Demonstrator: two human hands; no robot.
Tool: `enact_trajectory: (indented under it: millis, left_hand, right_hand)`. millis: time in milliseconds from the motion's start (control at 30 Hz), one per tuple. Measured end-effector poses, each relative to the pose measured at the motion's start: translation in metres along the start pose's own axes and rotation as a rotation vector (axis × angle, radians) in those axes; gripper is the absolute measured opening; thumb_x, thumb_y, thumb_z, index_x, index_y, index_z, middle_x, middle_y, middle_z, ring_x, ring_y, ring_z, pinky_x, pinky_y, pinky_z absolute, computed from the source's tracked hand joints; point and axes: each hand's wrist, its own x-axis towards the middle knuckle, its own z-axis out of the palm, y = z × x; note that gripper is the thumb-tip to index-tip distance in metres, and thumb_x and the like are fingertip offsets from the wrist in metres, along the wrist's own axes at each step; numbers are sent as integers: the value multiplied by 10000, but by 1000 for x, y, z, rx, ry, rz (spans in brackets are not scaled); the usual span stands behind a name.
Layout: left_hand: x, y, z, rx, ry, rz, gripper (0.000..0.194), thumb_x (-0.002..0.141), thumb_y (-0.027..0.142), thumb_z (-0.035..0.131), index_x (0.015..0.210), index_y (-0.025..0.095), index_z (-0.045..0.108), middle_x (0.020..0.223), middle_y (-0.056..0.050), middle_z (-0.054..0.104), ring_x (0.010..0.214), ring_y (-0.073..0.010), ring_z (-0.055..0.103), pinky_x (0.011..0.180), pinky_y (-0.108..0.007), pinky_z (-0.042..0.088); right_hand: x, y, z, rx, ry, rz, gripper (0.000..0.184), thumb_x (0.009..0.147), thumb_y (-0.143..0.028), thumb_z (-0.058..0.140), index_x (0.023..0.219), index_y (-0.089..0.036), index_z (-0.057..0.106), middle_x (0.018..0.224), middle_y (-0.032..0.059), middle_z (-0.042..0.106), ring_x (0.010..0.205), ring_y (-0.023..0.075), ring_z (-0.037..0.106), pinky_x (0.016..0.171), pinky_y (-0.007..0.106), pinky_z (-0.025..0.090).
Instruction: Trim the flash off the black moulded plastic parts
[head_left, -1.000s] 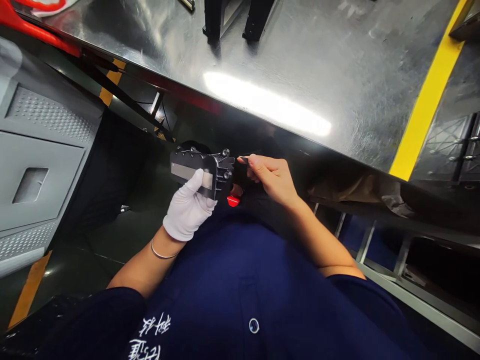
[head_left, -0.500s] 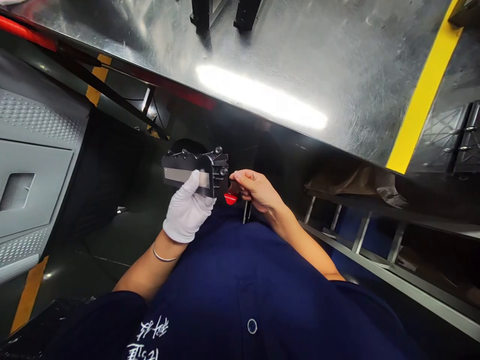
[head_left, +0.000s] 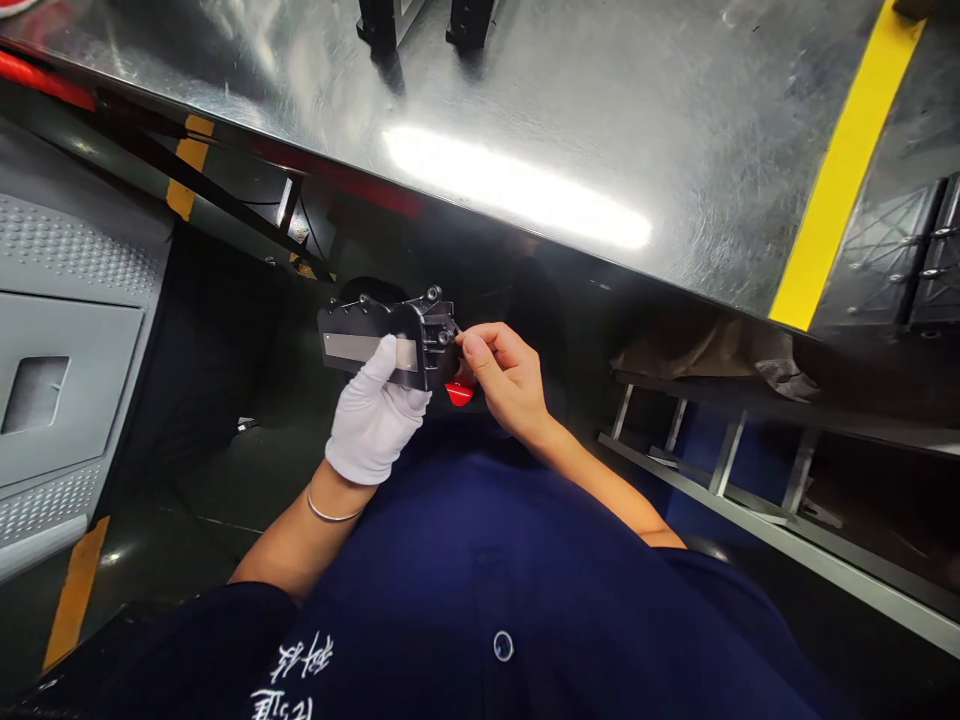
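Observation:
In the head view, my left hand [head_left: 379, 420], in a white glove, is closed around a black plastic housing [head_left: 360, 325]. A pale strip runs along the housing's near face, and small screw bosses line its top and right end. My thumb lies over the strip. My bare right hand [head_left: 514, 380] pinches at the housing's right end, by a round boss. Whatever sits between its fingertips is too small and dark to make out. Just under that end, a red piece [head_left: 459, 393] shows; what it is attached to is hidden.
A shiny metal table [head_left: 675, 130] with a yellow strip [head_left: 847, 170] spans the top. Black stands [head_left: 469, 22] rest on it, and black parts [head_left: 941, 260] lie at its right. A grey plastic bin [head_left: 67, 400] stands left. Below the table at right is a metal frame shelf [head_left: 727, 455].
My right hand has turned and risen slightly, its fingertips now against the housing's end. Two thin metal prongs seen below that hand before no longer show. The housing has barely moved.

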Motion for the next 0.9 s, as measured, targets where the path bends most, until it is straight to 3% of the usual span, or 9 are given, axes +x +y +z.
enact_trajectory:
  millis: [133,300,567,733,800,900]
  left_hand:
    - [-5,-3,8,-12,-11,-25,430,1026,151,308,1373,253,542,849,17,768,774,-92,733,717,-146,572]
    - [-7,-5,9,-82,-56,-111,438,1043,193,278,1436,257,463,848,34,764,697,-63,720,577,-94,533]
    - [-7,-5,8,-234,-186,-323,423,1052,257,257,1405,247,489,763,29,762,690,-102,733,521,-122,545]
    - [-8,-1,3,-188,-155,-250,405,1053,278,260,1305,289,577,757,48,762,635,-84,720,470,-96,509]
    - [-8,3,2,-166,-103,-206,409,1053,256,254,1274,282,597,728,59,754,614,-75,713,466,-91,504]
    - [-8,7,3,-105,-56,-139,412,1044,204,264,1312,252,573,726,58,751,676,-64,722,562,-84,537]
  right_hand:
    - [0,4,9,-38,91,-31,349,878,-532,600,829,-186,604,702,-18,584,626,104,527,585,254,454]
    - [-5,10,22,-77,338,-163,332,892,-529,580,859,-199,601,768,2,627,688,121,580,637,267,493]
    - [-9,11,22,-107,359,-199,360,896,-564,561,877,-205,576,781,3,601,702,127,568,661,275,497]
    - [-2,6,11,-203,491,-166,413,911,-634,474,909,-230,559,712,-4,516,594,120,491,581,278,452]
    - [1,-2,-1,-296,409,-210,388,917,-605,492,910,-230,595,715,6,539,609,130,508,598,293,454]
    - [5,-14,-19,-424,149,-299,349,930,-535,519,874,-222,662,691,17,578,610,139,524,599,305,444]
